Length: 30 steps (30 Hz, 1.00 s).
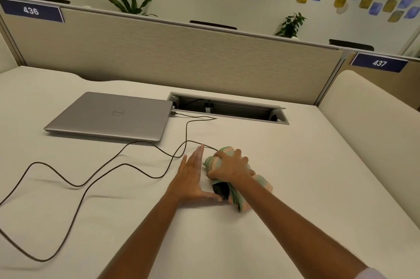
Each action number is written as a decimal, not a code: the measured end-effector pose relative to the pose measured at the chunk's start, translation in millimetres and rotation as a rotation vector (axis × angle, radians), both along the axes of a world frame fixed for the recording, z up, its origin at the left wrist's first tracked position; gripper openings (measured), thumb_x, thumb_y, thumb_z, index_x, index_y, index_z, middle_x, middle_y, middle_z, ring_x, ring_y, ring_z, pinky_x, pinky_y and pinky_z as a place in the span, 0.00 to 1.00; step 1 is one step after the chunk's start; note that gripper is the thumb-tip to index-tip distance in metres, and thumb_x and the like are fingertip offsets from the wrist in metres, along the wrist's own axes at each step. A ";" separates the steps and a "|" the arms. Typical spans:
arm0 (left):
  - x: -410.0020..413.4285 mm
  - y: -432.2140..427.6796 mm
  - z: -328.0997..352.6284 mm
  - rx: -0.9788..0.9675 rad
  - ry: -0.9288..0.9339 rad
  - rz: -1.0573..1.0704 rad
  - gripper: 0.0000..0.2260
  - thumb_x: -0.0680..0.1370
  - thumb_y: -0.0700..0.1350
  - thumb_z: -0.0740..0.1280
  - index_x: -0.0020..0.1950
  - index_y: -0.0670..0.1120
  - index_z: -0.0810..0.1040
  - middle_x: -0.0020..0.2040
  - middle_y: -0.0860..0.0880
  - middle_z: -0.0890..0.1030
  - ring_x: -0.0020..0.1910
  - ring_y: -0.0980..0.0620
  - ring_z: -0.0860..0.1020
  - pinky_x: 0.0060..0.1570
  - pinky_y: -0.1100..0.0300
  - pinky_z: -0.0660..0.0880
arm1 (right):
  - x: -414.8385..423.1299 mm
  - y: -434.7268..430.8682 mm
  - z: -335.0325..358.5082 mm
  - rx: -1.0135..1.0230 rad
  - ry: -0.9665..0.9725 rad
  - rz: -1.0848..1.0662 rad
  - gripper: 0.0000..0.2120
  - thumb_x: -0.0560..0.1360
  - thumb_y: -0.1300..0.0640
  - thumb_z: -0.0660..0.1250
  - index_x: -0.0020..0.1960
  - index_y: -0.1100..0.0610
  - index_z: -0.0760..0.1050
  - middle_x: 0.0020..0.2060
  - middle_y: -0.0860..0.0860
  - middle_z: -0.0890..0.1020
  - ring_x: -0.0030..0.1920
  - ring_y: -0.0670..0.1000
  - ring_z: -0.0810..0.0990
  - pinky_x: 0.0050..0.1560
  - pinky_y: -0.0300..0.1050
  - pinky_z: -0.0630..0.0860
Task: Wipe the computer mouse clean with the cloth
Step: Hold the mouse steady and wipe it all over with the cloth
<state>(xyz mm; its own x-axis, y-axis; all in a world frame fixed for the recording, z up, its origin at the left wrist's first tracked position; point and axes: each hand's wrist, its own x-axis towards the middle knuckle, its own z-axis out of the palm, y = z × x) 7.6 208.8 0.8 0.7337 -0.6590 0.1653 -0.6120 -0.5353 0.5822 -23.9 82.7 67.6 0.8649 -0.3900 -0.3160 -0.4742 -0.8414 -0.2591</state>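
Note:
A black computer mouse (220,190) lies on the white desk (227,244), mostly covered by a green and pink cloth (260,182); only its near end shows. My right hand (231,167) presses down on the cloth over the mouse, fingers curled around it. My left hand (193,175) lies flat against the mouse's left side, fingers straight and together, thumb stretched along the near end. The mouse's dark cable (186,133) runs away from under the cloth toward the back.
A shut silver laptop (109,115) lies at the back left. Dark cables (75,185) loop across the desk's left half. An open cable hatch (227,108) sits behind the hands, with a beige partition (181,55) beyond it. The desk ends at the right.

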 end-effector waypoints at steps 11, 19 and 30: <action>1.2 0.2 -3.5 0.003 -0.010 -0.006 0.60 0.52 0.80 0.56 0.71 0.51 0.33 0.74 0.56 0.42 0.73 0.58 0.40 0.70 0.57 0.33 | -38.9 6.2 -13.1 0.011 -0.192 0.087 0.32 0.67 0.47 0.69 0.68 0.41 0.61 0.67 0.55 0.57 0.65 0.60 0.61 0.62 0.58 0.70; -0.4 -0.4 -1.2 -0.008 0.007 -0.135 0.53 0.56 0.76 0.61 0.72 0.54 0.41 0.75 0.52 0.57 0.74 0.55 0.54 0.72 0.59 0.38 | -56.6 -1.9 -12.9 0.126 -0.271 0.134 0.31 0.67 0.50 0.71 0.67 0.42 0.63 0.64 0.56 0.63 0.61 0.60 0.67 0.61 0.51 0.70; -1.1 0.1 -0.7 0.038 0.011 -0.180 0.54 0.57 0.79 0.57 0.73 0.53 0.41 0.74 0.53 0.61 0.72 0.59 0.57 0.71 0.61 0.41 | -75.8 -29.7 -8.8 0.265 -0.271 0.300 0.29 0.68 0.57 0.71 0.66 0.43 0.66 0.59 0.54 0.66 0.57 0.54 0.71 0.51 0.38 0.66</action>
<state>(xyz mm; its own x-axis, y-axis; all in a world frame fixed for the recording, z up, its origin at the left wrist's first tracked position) 6.5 208.9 0.1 0.6049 -0.7856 0.1301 -0.6936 -0.4396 0.5707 -99.7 53.0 58.8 0.9918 -0.0476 -0.1188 -0.1069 -0.8190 -0.5638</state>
